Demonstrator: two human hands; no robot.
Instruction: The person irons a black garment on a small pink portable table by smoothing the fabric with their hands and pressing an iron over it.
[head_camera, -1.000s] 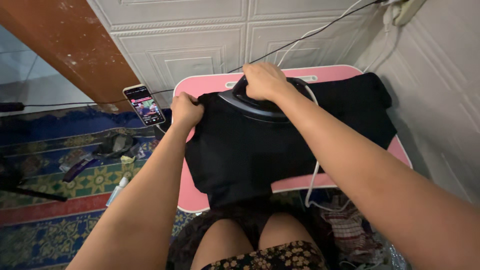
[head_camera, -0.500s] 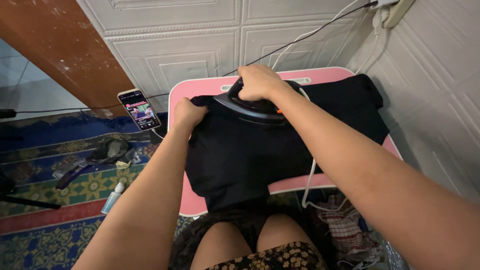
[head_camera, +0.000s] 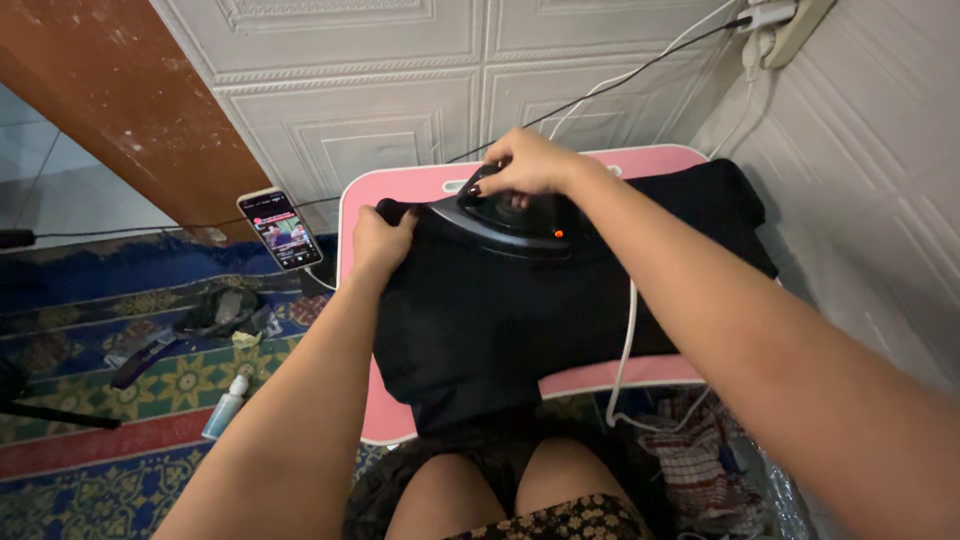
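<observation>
A black garment (head_camera: 520, 310) lies spread over a small pink table (head_camera: 400, 185) in front of my knees. A black electric iron (head_camera: 510, 220) with a small orange light rests on the garment's far part. My right hand (head_camera: 525, 163) grips the iron's handle from above. My left hand (head_camera: 380, 238) pinches the garment's far left edge, holding the cloth taut beside the iron's tip. A white cord (head_camera: 628, 330) runs from the iron down over the table's near edge.
A phone (head_camera: 280, 230) with a lit screen leans against the white panelled wall at the left. A small bottle (head_camera: 225, 408) and dark clutter (head_camera: 215, 312) lie on the patterned rug. A power strip (head_camera: 785, 22) hangs at top right. Checked cloth (head_camera: 690, 455) sits by my right leg.
My right hand has slid the iron a little left toward my left hand, and its orange light now shows. My left hand keeps its hold on the garment's edge.
</observation>
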